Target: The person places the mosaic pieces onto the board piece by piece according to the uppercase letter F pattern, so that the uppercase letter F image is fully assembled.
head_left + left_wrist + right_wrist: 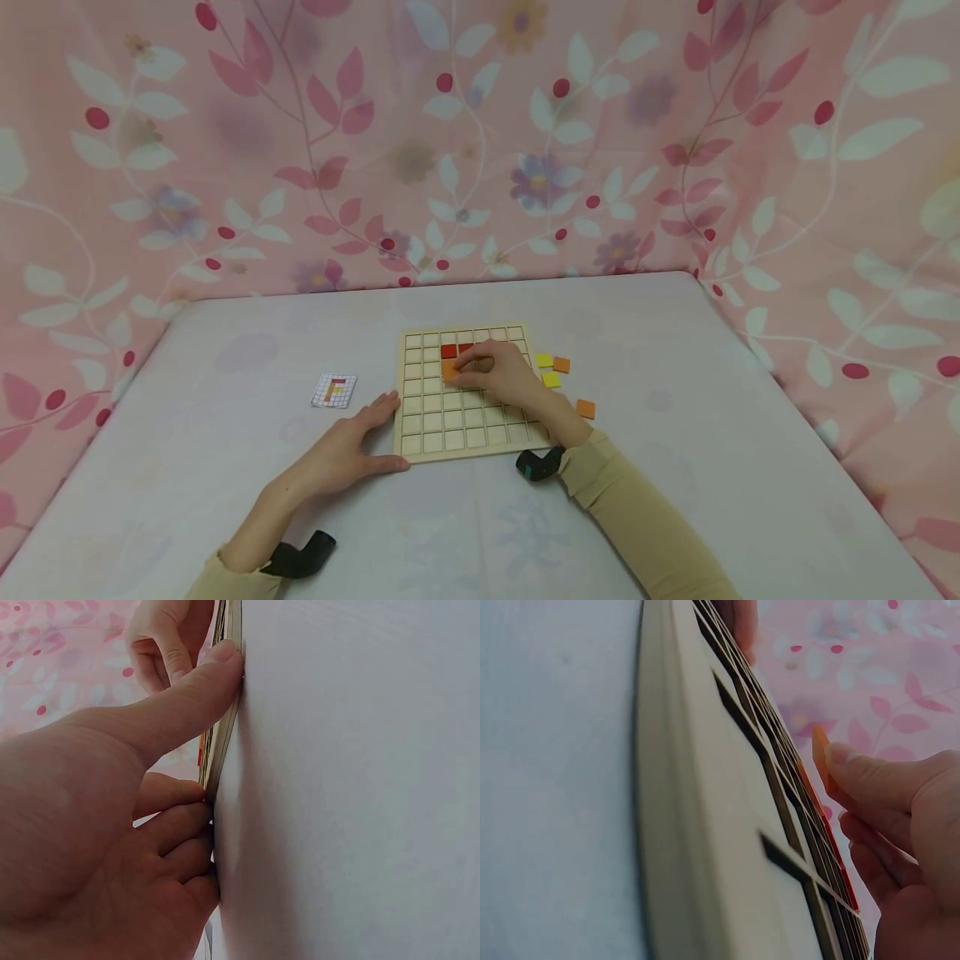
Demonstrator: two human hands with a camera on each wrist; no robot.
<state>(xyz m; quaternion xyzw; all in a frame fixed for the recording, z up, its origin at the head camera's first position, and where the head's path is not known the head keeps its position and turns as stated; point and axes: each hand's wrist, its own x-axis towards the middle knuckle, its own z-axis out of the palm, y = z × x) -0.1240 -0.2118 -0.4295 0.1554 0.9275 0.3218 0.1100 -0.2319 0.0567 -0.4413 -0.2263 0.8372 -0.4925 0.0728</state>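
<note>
Over the far part of the wooden grid board (465, 396), your right hand (498, 373) pinches an orange tile (450, 372) between thumb and fingertips, tilted on edge at a cell just below the two red tiles (457, 350) already seated in the second row from the far edge. From the right wrist view the orange tile (820, 754) stands slanted against the board's face (whether it sits in the cell yet cannot be told). Your left hand (352, 442) lies flat and spread on the tabletop (675, 467) at the board's near-left corner, the thumb (180, 694) and fingertips pressed against the board's edge (221, 742). Just right of the board lie loose tiles: two yellow tiles (547, 368) beside an orange one (561, 365), and another orange tile (586, 408) nearer you. Left of the board sits a small pattern card (334, 390). Pink floral cloth (480, 142) hangs behind and to both sides.
</note>
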